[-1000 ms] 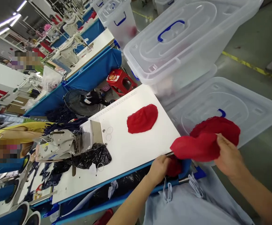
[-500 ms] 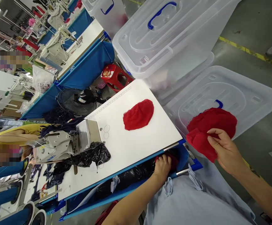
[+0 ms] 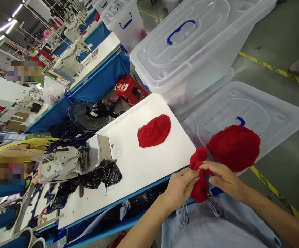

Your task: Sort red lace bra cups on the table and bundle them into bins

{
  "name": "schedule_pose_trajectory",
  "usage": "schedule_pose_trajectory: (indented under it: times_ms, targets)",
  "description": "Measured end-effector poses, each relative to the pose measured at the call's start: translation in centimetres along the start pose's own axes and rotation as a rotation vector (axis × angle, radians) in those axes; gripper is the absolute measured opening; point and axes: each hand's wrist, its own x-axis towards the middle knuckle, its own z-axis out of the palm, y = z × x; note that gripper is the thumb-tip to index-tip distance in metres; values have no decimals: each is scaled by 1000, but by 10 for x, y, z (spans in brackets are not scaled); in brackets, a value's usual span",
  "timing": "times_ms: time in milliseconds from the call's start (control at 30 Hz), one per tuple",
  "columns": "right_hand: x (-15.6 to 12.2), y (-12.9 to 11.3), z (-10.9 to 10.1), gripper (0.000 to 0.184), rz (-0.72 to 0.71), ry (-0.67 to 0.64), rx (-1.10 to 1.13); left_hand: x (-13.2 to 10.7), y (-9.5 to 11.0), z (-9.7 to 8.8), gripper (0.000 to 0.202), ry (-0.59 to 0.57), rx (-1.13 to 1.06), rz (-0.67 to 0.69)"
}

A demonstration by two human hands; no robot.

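My left hand (image 3: 180, 188) and my right hand (image 3: 224, 179) meet in front of my body, just off the near corner of the table. Between them is a bunched red fabric piece (image 3: 200, 191), and the fingers of both hands pinch it. Whether it is one layer or two pieces together, I cannot tell. Another red fabric piece (image 3: 154, 131), oval with a ruffled edge, lies flat on the white table (image 3: 128, 172). To the right, a red fabric pile (image 3: 234, 148) rests on a clear plastic lid (image 3: 275, 120), close beyond my right hand.
A large lidded clear bin (image 3: 190, 65) stands behind the lid. On the table's left are a sewing machine (image 3: 64, 163) and a black plastic bag (image 3: 105, 175). A blue cloth trough (image 3: 136, 206) hangs along the near edge. Beyond are a fan (image 3: 84, 115) and a red stool (image 3: 131, 91).
My left hand has come up out of the trough to the red fabric. My right hand has moved left from above the lid, bringing its red piece to the left hand.
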Motion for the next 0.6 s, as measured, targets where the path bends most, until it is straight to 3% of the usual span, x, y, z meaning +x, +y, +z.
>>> schedule_pose_trajectory:
  times_ms: [133, 267, 333, 400, 467, 600]
  targets:
    - [-11, -12, -15, 31, 8, 62, -12, 18, 11, -4, 28, -24, -26, 59]
    - [-33, -29, -38, 34, -10, -30, -23, 43, 18, 6, 18, -14, -239, 143]
    - [-45, -34, -51, 34, 6, -29, -2, 58, 23, 15, 19, -122, -378, 108]
    - [-56, -33, -67, 33, 42, -4, 46, 73, 27, 24, 36, -274, -502, 0]
    - [-64, -28, -85, 33, 85, 40, 98, 87, 28, 32, 39, -404, -605, -94]
    - [-70, -18, -117, 35, 183, 116, 106, 105, 30, 49, 50, -492, -750, -161]
